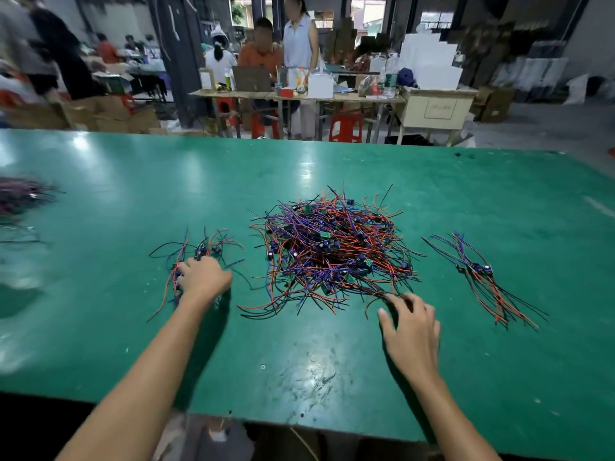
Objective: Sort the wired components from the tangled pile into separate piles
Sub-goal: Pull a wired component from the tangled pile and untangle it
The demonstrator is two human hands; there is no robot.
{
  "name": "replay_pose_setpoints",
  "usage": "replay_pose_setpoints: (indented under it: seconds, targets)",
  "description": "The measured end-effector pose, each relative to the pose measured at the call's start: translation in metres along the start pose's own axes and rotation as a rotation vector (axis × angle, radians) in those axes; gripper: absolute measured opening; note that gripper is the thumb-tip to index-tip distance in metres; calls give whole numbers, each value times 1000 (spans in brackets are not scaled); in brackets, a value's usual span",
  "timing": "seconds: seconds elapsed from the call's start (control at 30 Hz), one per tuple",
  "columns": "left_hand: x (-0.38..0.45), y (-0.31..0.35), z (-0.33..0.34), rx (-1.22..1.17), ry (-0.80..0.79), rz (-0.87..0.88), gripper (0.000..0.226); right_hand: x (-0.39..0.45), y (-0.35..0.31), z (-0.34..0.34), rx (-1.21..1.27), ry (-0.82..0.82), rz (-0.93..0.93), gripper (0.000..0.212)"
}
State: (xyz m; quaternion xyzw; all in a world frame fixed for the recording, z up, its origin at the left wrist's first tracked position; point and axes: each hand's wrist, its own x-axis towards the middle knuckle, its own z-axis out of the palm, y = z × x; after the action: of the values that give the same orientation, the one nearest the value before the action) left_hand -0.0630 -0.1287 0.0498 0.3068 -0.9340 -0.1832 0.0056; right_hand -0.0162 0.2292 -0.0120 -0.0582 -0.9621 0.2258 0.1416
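Observation:
A big tangled pile [332,251] of small circuit boards with red, blue and black wires lies mid-table. A small sorted pile [196,257] lies to its left, and my left hand [203,277] rests on top of it, fingers curled down over the components. Whether it grips one is hidden. A second small sorted bundle [482,277] lies at the right, apart from both hands. My right hand [411,331] lies flat with fingers spread at the tangled pile's near right edge, fingertips touching loose wire ends.
The green table [299,377] runs wide, its near edge just below my forearms. Another blurred wire heap [20,197] sits at the far left edge. Beyond the table, people sit and stand at a cluttered workbench [299,94] with red stools.

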Motion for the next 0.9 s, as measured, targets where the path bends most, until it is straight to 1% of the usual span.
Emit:
replay_pose_setpoints:
  seconds: [0.03,0.07,0.1,0.13,0.17,0.23,0.37,0.47,0.5,0.6,0.7,0.8,0.83,0.9]
  targets:
    - [-4,-2,7,6,69,55,49,1,0,0,22,25,-2,29]
    - [-10,-3,16,-30,143,162,48,2,0,0,47,52,-3,22]
    - [-17,-4,26,-54,178,284,45,1,0,-2,69,68,7,17]
    - [-24,-5,36,-45,171,386,42,1,1,-3,88,77,23,15]
    - [-30,-5,46,-20,152,437,41,0,2,-3,104,88,39,14]
    - [-39,-6,59,8,148,411,42,-1,3,-5,142,121,76,15]
    - [-49,-6,70,-63,264,348,41,-5,2,-7,231,201,114,15]
    - [-43,-6,64,-123,357,374,38,-5,2,-8,300,236,160,16]
    - [-38,-6,60,-99,345,400,41,-4,2,-8,313,231,187,17]
    - [-13,-7,44,-10,224,450,51,-4,3,-7,317,252,210,17]
    - [10,-13,31,87,70,516,54,-7,-1,-10,356,367,218,18]
    - [21,-21,28,261,-64,553,55,-11,-2,-14,401,461,192,17]
    - [23,-23,26,288,-67,555,54,-12,-2,-15,413,474,189,18]
    - [24,-25,23,276,-20,543,53,-14,0,-16,445,496,199,20]
